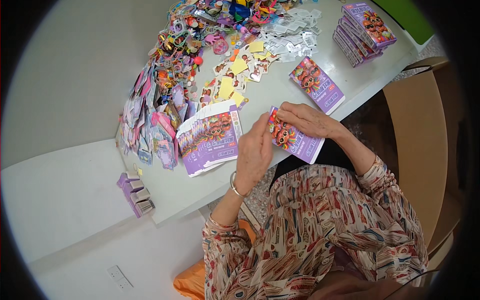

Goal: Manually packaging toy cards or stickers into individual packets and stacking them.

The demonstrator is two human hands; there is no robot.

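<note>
A purple cardboard box (297,142) with cartoon figures is held at the table's near edge, between my two hands. Along its left side lies my left hand (255,150), fingers together and a bracelet on the wrist. My right hand (309,120) comes over its top end with the fingers bent onto it; the fingertips are partly hidden. Just beyond, another purple box (320,85) lies flat on the table. Fanned flat purple cartons (212,140) with white flaps lie left of my left hand.
Heaped small trinkets (180,55) and colourful cards (145,110) cover the table's left side. Stickers and yellow slips (226,87) lie beyond my hands, white sachets (290,37) farther back. Filled boxes are stacked (367,30) at far right. A cardboard carton (420,135) stands right.
</note>
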